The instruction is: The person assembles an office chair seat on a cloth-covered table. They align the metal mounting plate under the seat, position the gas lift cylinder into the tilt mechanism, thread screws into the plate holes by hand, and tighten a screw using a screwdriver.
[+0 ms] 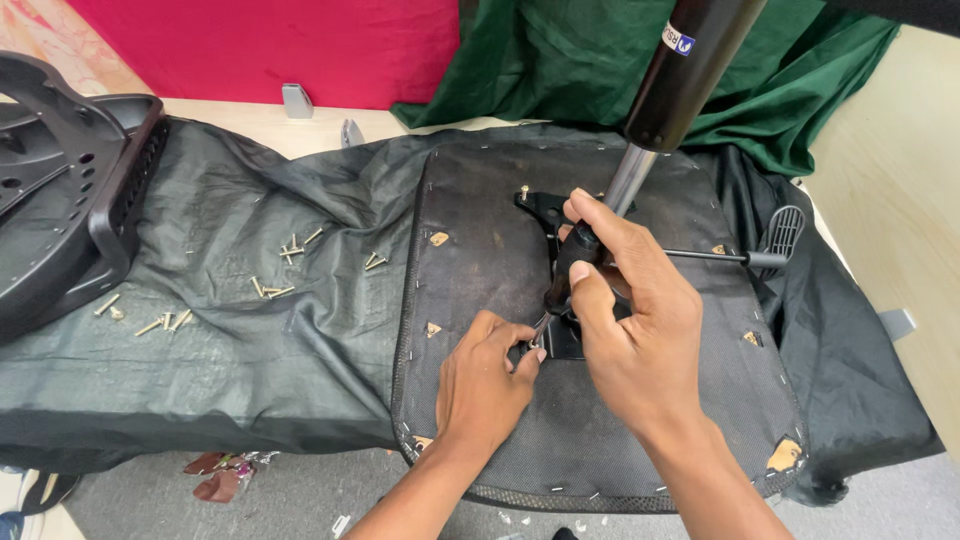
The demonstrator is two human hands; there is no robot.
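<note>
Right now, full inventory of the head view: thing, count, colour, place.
Seat underside: one, black mesh, centre, facing up.
Mechanism plate: one, black, on the seat underside, partly hidden by hands.
Gas cylinder: one, black with a silver rod, rising from the plate.
Lever: one, black paddle on a thin rod, right of the plate.
Screws: many, brass, loose on the black cloth, left.
Chair part: one, black plastic, far left.
Green cloth: one, top centre.
Screwdriver: one, black handle, over the plate.
Left hand: at the screwdriver tip.
Right hand: gripping the screwdriver.
</note>
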